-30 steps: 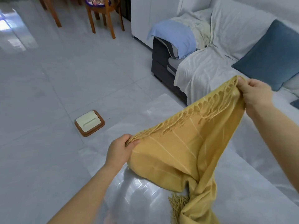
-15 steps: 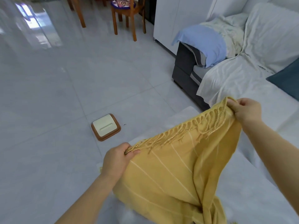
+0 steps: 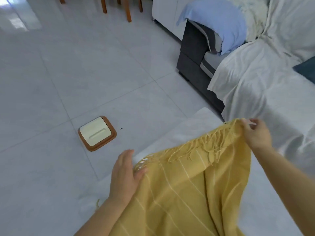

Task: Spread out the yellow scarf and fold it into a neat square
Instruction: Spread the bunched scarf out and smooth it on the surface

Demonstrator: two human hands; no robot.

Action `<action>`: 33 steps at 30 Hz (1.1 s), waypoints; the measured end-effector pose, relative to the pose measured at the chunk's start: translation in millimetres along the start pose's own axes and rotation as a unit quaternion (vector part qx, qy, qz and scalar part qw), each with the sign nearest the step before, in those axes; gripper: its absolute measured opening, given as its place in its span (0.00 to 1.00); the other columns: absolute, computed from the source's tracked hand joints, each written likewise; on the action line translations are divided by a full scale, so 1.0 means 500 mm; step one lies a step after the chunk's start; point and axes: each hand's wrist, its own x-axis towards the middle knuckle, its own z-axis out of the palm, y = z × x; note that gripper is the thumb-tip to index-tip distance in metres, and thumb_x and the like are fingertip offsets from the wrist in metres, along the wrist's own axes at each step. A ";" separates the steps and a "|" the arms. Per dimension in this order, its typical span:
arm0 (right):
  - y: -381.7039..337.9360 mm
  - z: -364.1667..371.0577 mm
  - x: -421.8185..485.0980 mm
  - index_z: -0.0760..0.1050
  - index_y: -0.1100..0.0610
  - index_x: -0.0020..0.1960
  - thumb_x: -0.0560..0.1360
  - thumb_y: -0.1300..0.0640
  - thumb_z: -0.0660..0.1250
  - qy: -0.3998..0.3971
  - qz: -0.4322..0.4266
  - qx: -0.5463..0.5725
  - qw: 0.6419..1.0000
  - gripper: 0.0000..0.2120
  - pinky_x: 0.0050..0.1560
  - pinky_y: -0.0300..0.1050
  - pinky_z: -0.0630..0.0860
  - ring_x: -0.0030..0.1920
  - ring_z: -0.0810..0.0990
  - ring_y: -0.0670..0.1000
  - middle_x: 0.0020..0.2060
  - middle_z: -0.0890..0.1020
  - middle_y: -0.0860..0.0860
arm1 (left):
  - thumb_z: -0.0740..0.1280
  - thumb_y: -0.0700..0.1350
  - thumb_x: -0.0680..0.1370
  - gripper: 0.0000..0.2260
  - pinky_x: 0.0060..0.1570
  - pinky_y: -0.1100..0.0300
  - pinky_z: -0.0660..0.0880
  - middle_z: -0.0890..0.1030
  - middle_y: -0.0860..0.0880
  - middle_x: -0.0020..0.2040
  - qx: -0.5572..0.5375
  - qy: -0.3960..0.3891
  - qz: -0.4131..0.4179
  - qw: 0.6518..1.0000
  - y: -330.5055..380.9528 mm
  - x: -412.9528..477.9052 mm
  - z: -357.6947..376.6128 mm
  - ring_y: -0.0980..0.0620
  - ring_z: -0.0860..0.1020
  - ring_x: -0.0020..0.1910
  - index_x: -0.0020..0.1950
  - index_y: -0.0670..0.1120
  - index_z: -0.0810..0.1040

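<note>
Left hand [image 3: 125,174] flat against yellow scarf [image 3: 187,193] corner | right hand [image 3: 257,135] pinches other | fringed edge [image 3: 196,147] rises rightward

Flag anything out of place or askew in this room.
A brown-rimmed cream square object lies alone on the floor, turned askew to the tile lines. The yellow scarf hangs draped, not yet spread flat.

A: Fig. 1, type of setting?

B: Home, living rm. Evidence: sofa [image 3: 192,53] w/ dark base, draped in a white sheet [image 3: 247,79]; blue-covered pillow [image 3: 221,23] at its end; teal cushion [image 3: 306,67] at rt edge.

A: Other cues?

B: Glossy pale tiled floor [image 3: 85,65]; wooden chair legs [image 3: 128,11] at top; white cabinet [image 3: 163,14] just beside the sofa.
</note>
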 end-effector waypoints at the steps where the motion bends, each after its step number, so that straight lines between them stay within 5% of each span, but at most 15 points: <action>1: 0.009 0.020 -0.006 0.63 0.58 0.70 0.72 0.34 0.58 0.001 0.006 -0.026 1.000 0.36 0.65 0.56 0.65 0.66 0.70 0.58 0.65 0.72 0.57 | 0.66 0.57 0.74 0.31 0.68 0.49 0.63 0.67 0.45 0.70 0.033 0.006 0.026 0.999 -0.006 -0.005 0.010 0.47 0.65 0.69 0.71 0.43 0.64; 4: 0.045 0.086 -0.066 0.52 0.56 0.75 0.76 0.36 0.52 -0.024 -0.060 -0.157 0.985 0.35 0.71 0.60 0.50 0.74 0.57 0.57 0.74 0.58 0.57 | 0.49 0.64 0.77 0.35 0.72 0.49 0.51 0.55 0.44 0.76 0.136 -0.050 0.131 0.981 -0.010 -0.048 0.042 0.48 0.53 0.75 0.75 0.41 0.53; 8: 0.097 0.192 -0.178 0.43 0.47 0.76 0.68 0.25 0.40 -0.166 -0.146 -0.273 0.936 0.43 0.73 0.57 0.44 0.76 0.43 0.55 0.76 0.43 0.54 | 0.53 0.65 0.74 0.38 0.70 0.49 0.50 0.58 0.42 0.76 0.224 -0.168 0.190 0.941 -0.022 -0.101 0.096 0.47 0.53 0.75 0.75 0.39 0.56; 11: 0.123 0.250 -0.210 0.37 0.42 0.75 0.65 0.22 0.35 -0.222 -0.126 -0.308 0.916 0.43 0.73 0.58 0.41 0.75 0.38 0.58 0.76 0.38 0.54 | 0.53 0.69 0.73 0.40 0.69 0.50 0.52 0.62 0.42 0.74 0.249 -0.226 0.159 0.928 -0.064 -0.106 0.111 0.47 0.55 0.75 0.74 0.39 0.58; 20: 0.188 0.301 -0.151 0.34 0.32 0.71 0.65 0.21 0.38 -0.184 -0.100 -0.347 0.914 0.38 0.71 0.63 0.41 0.75 0.37 0.59 0.75 0.36 0.50 | 0.51 0.73 0.71 0.44 0.68 0.47 0.56 0.60 0.44 0.75 0.275 -0.226 0.219 0.909 -0.150 -0.067 0.102 0.48 0.57 0.75 0.73 0.40 0.61; 33: 0.126 0.331 -0.142 0.35 0.41 0.75 0.69 0.25 0.41 -0.181 -0.039 -0.321 0.929 0.40 0.73 0.60 0.40 0.75 0.36 0.57 0.76 0.37 0.53 | 0.54 0.70 0.72 0.41 0.69 0.47 0.56 0.57 0.45 0.76 0.268 -0.211 0.223 0.913 -0.151 -0.042 0.098 0.49 0.55 0.75 0.74 0.41 0.59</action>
